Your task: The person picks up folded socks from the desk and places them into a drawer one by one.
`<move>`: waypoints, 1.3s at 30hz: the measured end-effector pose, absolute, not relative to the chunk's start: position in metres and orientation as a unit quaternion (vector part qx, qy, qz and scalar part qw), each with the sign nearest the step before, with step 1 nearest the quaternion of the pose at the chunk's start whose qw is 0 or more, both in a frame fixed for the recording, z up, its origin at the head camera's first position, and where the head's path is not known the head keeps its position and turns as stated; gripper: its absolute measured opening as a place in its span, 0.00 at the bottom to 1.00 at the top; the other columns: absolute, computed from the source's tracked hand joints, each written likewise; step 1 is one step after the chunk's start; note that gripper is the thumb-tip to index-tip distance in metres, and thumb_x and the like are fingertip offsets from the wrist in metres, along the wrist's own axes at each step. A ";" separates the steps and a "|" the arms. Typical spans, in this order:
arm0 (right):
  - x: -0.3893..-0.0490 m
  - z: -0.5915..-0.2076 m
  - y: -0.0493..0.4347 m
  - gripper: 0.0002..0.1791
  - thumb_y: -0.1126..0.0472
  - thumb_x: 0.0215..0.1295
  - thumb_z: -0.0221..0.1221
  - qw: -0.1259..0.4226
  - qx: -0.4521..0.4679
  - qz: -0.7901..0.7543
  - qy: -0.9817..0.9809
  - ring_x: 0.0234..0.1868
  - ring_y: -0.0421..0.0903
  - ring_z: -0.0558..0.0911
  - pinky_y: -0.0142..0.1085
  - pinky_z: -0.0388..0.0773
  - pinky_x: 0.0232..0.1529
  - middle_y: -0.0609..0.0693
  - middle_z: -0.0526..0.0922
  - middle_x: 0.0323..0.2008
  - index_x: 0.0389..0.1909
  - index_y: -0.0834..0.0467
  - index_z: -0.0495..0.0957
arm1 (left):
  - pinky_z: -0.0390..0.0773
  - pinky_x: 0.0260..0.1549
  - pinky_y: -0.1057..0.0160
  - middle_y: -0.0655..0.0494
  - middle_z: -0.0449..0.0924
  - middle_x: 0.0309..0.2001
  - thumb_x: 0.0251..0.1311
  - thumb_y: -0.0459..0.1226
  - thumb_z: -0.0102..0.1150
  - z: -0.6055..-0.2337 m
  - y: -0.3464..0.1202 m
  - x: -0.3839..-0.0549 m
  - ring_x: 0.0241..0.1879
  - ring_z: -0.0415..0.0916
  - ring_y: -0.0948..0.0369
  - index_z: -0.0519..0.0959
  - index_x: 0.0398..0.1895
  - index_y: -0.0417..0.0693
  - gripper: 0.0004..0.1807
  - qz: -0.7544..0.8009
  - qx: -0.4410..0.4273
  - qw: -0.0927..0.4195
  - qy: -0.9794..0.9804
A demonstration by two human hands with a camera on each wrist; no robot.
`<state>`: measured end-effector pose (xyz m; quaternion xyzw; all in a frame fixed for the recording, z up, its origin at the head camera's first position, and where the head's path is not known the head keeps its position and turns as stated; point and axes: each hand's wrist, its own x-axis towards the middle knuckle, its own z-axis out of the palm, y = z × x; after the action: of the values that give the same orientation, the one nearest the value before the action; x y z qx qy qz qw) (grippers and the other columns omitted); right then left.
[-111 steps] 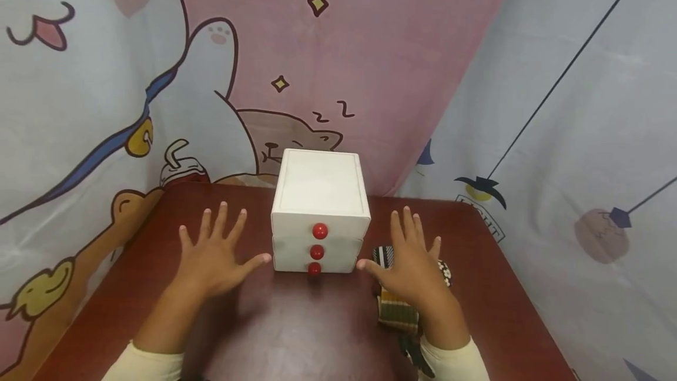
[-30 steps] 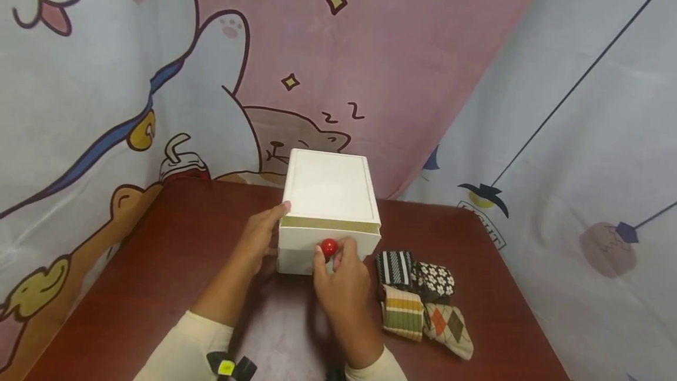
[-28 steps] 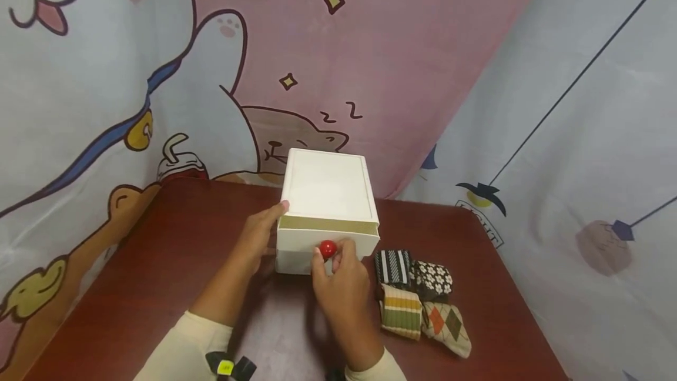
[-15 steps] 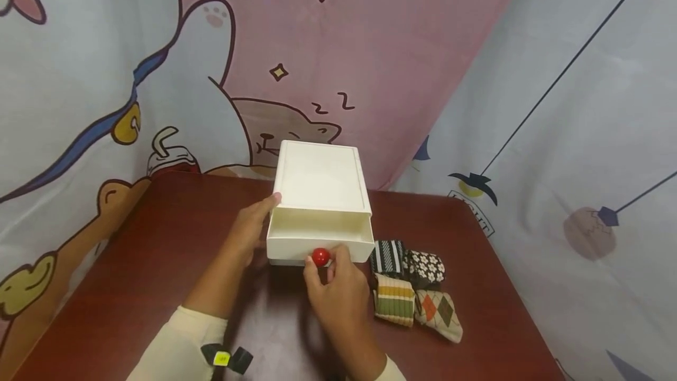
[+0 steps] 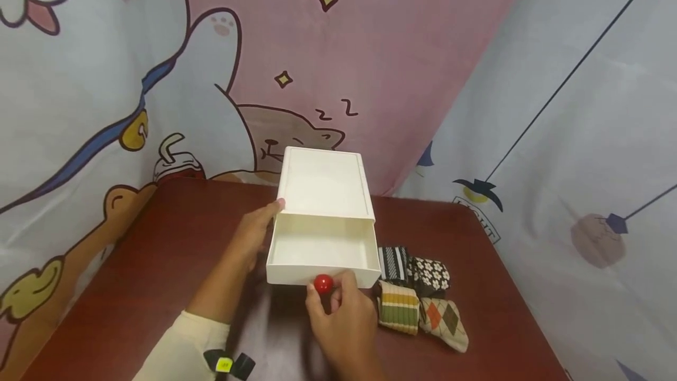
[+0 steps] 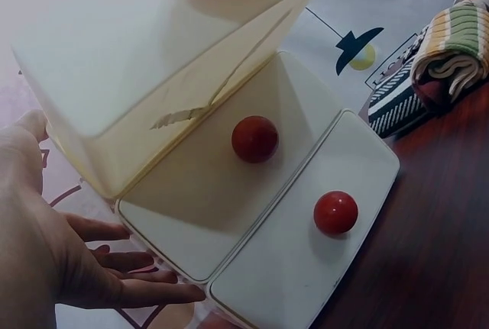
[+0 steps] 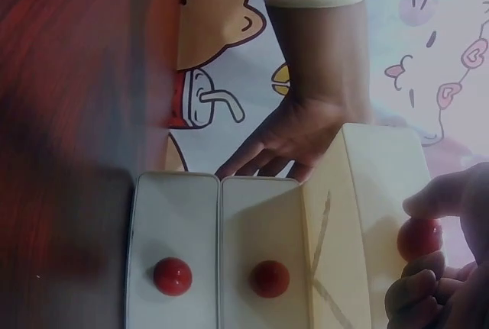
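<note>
A small white chest of drawers (image 5: 327,184) stands on the table, its top drawer (image 5: 324,243) pulled far out with a bare inside. My right hand (image 5: 346,319) pinches that drawer's red knob (image 5: 323,283) between thumb and fingers. Against the chest's left side rests my left hand (image 5: 252,234), fingers straight, thumb at the top front corner. In the left wrist view, the middle drawer (image 6: 206,214) and bottom drawer (image 6: 321,245) are closed, each with a red ball knob. The right wrist view shows the right fingers (image 7: 412,291) around the top knob.
Right of the chest lie several folded socks: a black-and-white striped one (image 5: 394,263), a flowered one (image 5: 431,275), a yellow-green striped one (image 5: 398,308) and an argyle one (image 5: 445,323). Behind the dark red table (image 5: 174,240) hangs a cartoon-printed cloth (image 5: 370,46).
Both hands, first spread over the table, have come to the chest. The right hand has drawn the top drawer from a narrow gap to far out, while the left stays at the side.
</note>
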<state>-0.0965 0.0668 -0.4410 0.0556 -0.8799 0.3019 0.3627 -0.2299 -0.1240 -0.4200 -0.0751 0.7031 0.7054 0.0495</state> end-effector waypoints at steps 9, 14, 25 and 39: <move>-0.091 -0.443 0.067 0.21 0.55 0.52 0.80 0.373 0.061 0.304 -0.874 0.20 0.24 0.59 0.20 0.56 0.23 0.34 0.65 0.15 0.32 0.50 0.75 | 0.88 0.41 0.50 0.33 0.83 0.62 0.77 0.61 0.55 -0.420 -0.123 -0.228 0.46 0.85 0.55 0.79 0.71 0.37 0.39 0.708 -0.072 0.048 0.701; -0.090 -0.443 0.069 0.21 0.54 0.52 0.81 0.375 0.063 0.306 -0.873 0.21 0.24 0.59 0.20 0.56 0.24 0.34 0.65 0.16 0.33 0.49 0.75 | 0.89 0.40 0.50 0.34 0.84 0.60 0.76 0.61 0.55 -0.419 -0.122 -0.228 0.44 0.85 0.56 0.79 0.71 0.37 0.39 0.708 -0.070 0.046 0.702; -0.079 -0.442 0.079 0.21 0.51 0.49 0.84 0.363 0.051 0.300 -0.881 0.20 0.23 0.57 0.21 0.56 0.23 0.32 0.63 0.15 0.30 0.47 0.78 | 0.89 0.41 0.51 0.34 0.84 0.61 0.76 0.61 0.55 -0.418 -0.121 -0.226 0.44 0.86 0.56 0.78 0.72 0.37 0.40 0.704 -0.079 0.050 0.704; -0.070 -0.434 0.106 0.26 0.49 0.48 0.85 0.141 -0.020 0.236 -0.961 0.21 0.36 0.71 0.38 0.67 0.23 0.37 0.72 0.16 0.24 0.45 0.72 | 0.88 0.42 0.50 0.35 0.83 0.60 0.76 0.62 0.53 -0.419 -0.121 -0.227 0.45 0.86 0.55 0.76 0.74 0.38 0.40 0.699 -0.081 0.055 0.708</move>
<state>-0.0704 0.1062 -0.4345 -0.0201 -0.9612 0.2361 0.1410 -0.2266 -0.1214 -0.4188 -0.0806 0.7084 0.6991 0.0550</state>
